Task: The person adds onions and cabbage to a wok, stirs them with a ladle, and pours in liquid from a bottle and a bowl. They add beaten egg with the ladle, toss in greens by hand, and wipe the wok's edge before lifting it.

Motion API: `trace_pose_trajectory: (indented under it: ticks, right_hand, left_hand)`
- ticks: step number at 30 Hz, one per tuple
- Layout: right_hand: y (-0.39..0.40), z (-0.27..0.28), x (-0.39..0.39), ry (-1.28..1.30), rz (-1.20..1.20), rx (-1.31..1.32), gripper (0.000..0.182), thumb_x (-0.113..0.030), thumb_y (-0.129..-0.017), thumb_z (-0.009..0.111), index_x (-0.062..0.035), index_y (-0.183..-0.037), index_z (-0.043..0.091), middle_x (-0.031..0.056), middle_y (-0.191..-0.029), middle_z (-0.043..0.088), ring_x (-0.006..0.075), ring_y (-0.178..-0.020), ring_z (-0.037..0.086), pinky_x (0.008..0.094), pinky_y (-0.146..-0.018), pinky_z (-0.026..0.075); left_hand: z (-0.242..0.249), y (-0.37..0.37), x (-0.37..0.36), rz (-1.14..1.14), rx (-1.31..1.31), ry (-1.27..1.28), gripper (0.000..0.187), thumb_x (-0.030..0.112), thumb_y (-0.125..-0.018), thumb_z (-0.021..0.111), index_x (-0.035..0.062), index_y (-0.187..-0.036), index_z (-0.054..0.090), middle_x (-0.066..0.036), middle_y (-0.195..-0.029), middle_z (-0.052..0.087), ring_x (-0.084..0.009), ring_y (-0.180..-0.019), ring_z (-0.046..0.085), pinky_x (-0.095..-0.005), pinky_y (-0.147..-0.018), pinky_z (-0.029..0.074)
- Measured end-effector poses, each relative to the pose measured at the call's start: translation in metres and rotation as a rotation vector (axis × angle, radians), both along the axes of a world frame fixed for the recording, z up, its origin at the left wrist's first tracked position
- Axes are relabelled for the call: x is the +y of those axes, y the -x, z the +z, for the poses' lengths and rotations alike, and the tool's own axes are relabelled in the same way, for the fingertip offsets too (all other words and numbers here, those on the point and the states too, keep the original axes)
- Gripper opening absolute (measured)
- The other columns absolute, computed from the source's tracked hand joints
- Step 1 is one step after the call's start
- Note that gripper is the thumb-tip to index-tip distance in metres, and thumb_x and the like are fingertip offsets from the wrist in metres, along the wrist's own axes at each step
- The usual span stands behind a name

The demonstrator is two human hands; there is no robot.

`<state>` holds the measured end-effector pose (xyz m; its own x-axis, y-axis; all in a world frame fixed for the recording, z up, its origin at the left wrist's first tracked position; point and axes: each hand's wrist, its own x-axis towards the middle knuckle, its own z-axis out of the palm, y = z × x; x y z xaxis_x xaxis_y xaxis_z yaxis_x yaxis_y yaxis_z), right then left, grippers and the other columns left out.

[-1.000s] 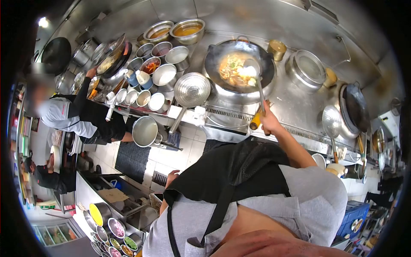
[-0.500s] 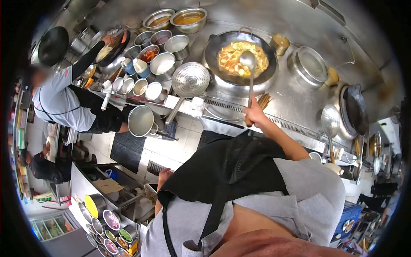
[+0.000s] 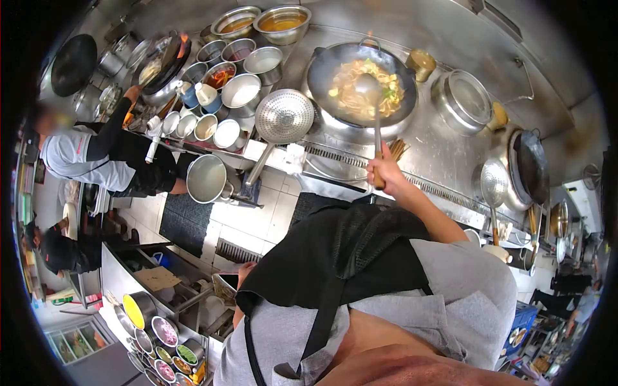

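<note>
My right hand (image 3: 386,172) is wrapped round the wooden handle of a ladle (image 3: 378,132). The ladle's bowl rests among sliced food (image 3: 354,96), pale with some green and yellow pieces, in a large black wok (image 3: 318,83). Haze hangs over the wok, and a small flame shows at its far edge. My left hand (image 3: 245,273) is low at my side, mostly hidden by the black apron (image 3: 290,270). Its fingers do not show clearly. A perforated strainer (image 3: 284,116) lies left of the wok, its handle toward me.
Several sauce containers (image 3: 243,92) crowd the counter at left. A pot (image 3: 206,179) juts out below them. A person (image 3: 96,154) works at another wok, where flames rise. At right are a lidded pot (image 3: 468,96) and a second strainer (image 3: 494,182). Ingredient tubs (image 3: 165,330) stand at lower left.
The ladle's bowl has turned over and sits lower in the food. Haze has thickened and a flame appeared behind the wok. The other person's arm has drawn back from their wok, where flames now show.
</note>
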<state>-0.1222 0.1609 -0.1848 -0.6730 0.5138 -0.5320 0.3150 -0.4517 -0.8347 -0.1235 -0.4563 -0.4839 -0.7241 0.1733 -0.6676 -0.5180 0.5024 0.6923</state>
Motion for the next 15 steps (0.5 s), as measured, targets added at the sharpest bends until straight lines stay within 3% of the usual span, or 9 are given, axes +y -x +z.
trace_pose_trajectory:
  ticks: [3, 5, 6, 8, 9, 10, 11, 13, 15]
  right_hand:
    - [0.018, 0.01, 0.063, 0.549, 0.029, 0.284, 0.086, 0.0, -0.08, 0.053, -0.0275, -0.149, 0.01, 0.0048, -0.068, 0.049, 0.0142, -0.048, 0.045, 0.0299, -0.041, 0.039]
    - [0.035, 0.005, 0.085, 0.569, -0.002, 0.318, 0.085, 0.001, -0.082, 0.053, -0.0269, -0.15, 0.009, 0.0046, -0.067, 0.049, 0.0143, -0.047, 0.046, 0.0299, -0.041, 0.039]
    - [0.034, -0.008, 0.084, 0.571, -0.001, 0.318, 0.085, 0.001, -0.082, 0.053, -0.0269, -0.15, 0.009, 0.0046, -0.067, 0.049, 0.0143, -0.047, 0.046, 0.0299, -0.041, 0.039]
    - [0.036, -0.039, 0.068, -0.053, 0.081, 0.117, 0.086, 0.001, -0.083, 0.052, -0.0281, -0.15, 0.008, 0.0061, -0.067, 0.05, 0.016, -0.046, 0.046, 0.0308, -0.041, 0.039]
    - [0.032, -0.048, 0.051, -0.14, 0.06, 0.044, 0.087, 0.003, -0.082, 0.049, -0.0285, -0.151, 0.006, 0.0063, -0.066, 0.049, 0.017, -0.046, 0.047, 0.0323, -0.041, 0.04]
    - [0.024, -0.049, 0.029, -0.248, 0.047, -0.024, 0.086, 0.003, -0.082, 0.05, -0.0301, -0.15, 0.01, 0.0062, -0.068, 0.049, 0.0166, -0.046, 0.047, 0.0316, -0.04, 0.04]
    - [0.017, -0.044, 0.011, -0.356, 0.034, -0.095, 0.085, 0.004, -0.082, 0.051, -0.0316, -0.149, 0.014, 0.006, -0.07, 0.05, 0.0162, -0.046, 0.046, 0.0309, -0.038, 0.04]
    - [0.005, -0.005, -0.002, -0.112, 0.055, -0.056, 0.085, 0.004, -0.082, 0.051, -0.0313, -0.149, 0.014, 0.0058, -0.07, 0.05, 0.0155, -0.046, 0.046, 0.0304, -0.038, 0.039]
    - [0.003, 0.005, 0.016, 0.13, 0.072, -0.026, 0.084, 0.004, -0.082, 0.051, -0.031, -0.149, 0.014, 0.0057, -0.071, 0.05, 0.0149, -0.046, 0.045, 0.03, -0.038, 0.039]
  left_hand:
    - [0.053, 0.005, 0.03, -0.039, -0.007, -0.101, 0.017, 0.013, -0.087, 0.06, 0.0032, -0.1, 0.065, -0.007, -0.082, 0.066, -0.0122, -0.073, 0.061, -0.0266, -0.063, 0.049]
    - [0.074, 0.012, 0.048, -0.066, -0.015, -0.199, 0.018, 0.014, -0.087, 0.06, 0.0037, -0.101, 0.065, -0.006, -0.083, 0.066, -0.0123, -0.073, 0.062, -0.0265, -0.063, 0.049]
    - [0.091, 0.023, 0.063, -0.077, -0.013, -0.247, 0.018, 0.014, -0.087, 0.06, 0.0039, -0.101, 0.065, -0.006, -0.084, 0.066, -0.0124, -0.073, 0.062, -0.0265, -0.063, 0.049]
    - [0.128, 0.056, 0.095, -0.1, 0.01, -0.337, 0.019, 0.014, -0.087, 0.06, 0.0044, -0.102, 0.065, -0.005, -0.086, 0.066, -0.0126, -0.073, 0.062, -0.0263, -0.063, 0.048]
    - [0.141, 0.077, 0.115, -0.356, 0.31, -0.157, 0.021, 0.013, -0.088, 0.059, 0.0046, -0.106, 0.064, -0.005, -0.091, 0.065, -0.0133, -0.074, 0.062, -0.0254, -0.064, 0.048]
    - [0.199, 0.09, 0.155, -0.136, 0.056, -0.212, 0.022, 0.015, -0.09, 0.059, 0.0045, -0.108, 0.064, -0.004, -0.092, 0.065, -0.0117, -0.078, 0.061, -0.0231, -0.067, 0.047]
    - [0.23, 0.099, 0.18, -0.189, 0.146, -0.36, 0.02, 0.011, -0.089, 0.06, 0.0043, -0.108, 0.064, -0.004, -0.093, 0.065, -0.0099, -0.081, 0.06, -0.0232, -0.071, 0.047]
    - [0.323, 0.101, 0.236, -0.389, 0.34, -0.498, 0.02, -0.003, -0.084, 0.062, -0.001, -0.104, 0.064, -0.006, -0.098, 0.063, -0.0137, -0.085, 0.059, -0.0278, -0.08, 0.048]
    - [0.394, 0.092, 0.28, -0.637, 0.465, -0.688, 0.03, -0.004, -0.076, 0.067, 0.0035, -0.105, 0.067, -0.009, -0.104, 0.063, -0.0197, -0.097, 0.059, -0.0301, -0.083, 0.047]
